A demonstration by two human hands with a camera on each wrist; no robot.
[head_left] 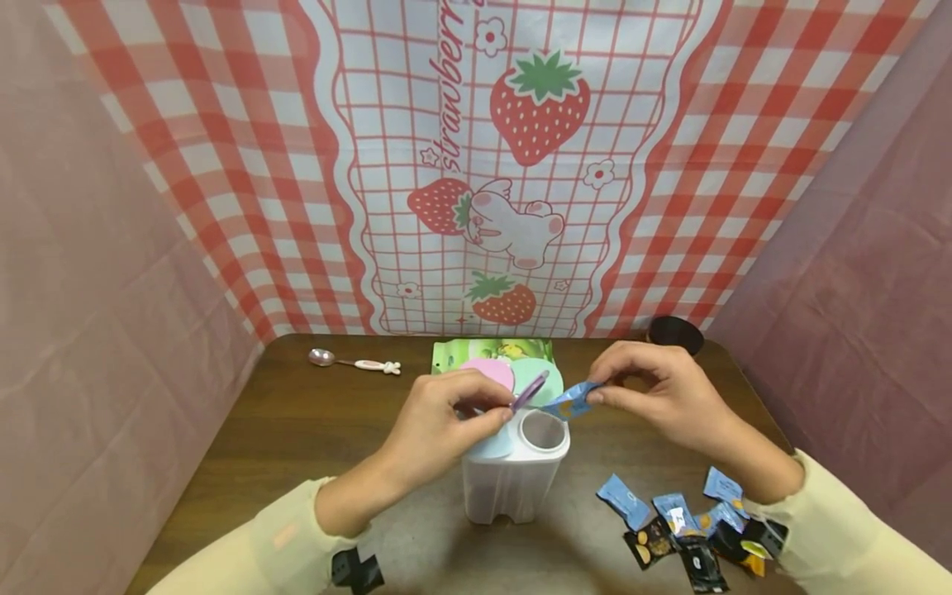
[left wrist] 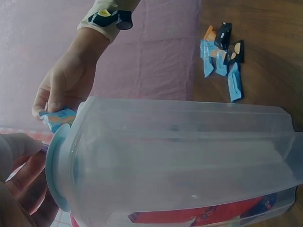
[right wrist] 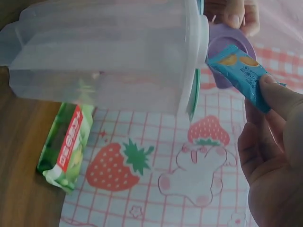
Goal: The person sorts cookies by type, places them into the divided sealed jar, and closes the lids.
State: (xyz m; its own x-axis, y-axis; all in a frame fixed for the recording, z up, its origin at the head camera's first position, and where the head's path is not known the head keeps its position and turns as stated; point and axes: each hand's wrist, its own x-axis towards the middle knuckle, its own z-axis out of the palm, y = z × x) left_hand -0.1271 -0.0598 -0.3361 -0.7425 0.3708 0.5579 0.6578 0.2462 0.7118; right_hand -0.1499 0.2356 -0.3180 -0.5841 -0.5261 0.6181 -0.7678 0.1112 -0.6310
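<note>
A clear plastic storage container [head_left: 511, 487] with a white top stands upright on the table. Pink [head_left: 487, 373], mint green [head_left: 543, 378] and light blue [head_left: 493, 446] round lids cover parts of its top; the front right opening [head_left: 543, 431] is uncovered. My left hand [head_left: 446, 417] pinches the purple lid [right wrist: 220, 40], which stands tilted beside that opening. Between thumb and fingers my right hand [head_left: 665, 392] pinches a small blue snack packet [right wrist: 241, 73], one end of it over the opening's rim. The left wrist view shows the left fingers close behind the light blue lid [left wrist: 57, 165].
Several blue and black snack packets [head_left: 625, 502] lie in a pile at the front right, near the right sleeve. Behind the container is a green snack bag [head_left: 446, 355]. A spoon [head_left: 364, 364] lies at the back left, and a dark round object [head_left: 675, 335] sits at the back right.
</note>
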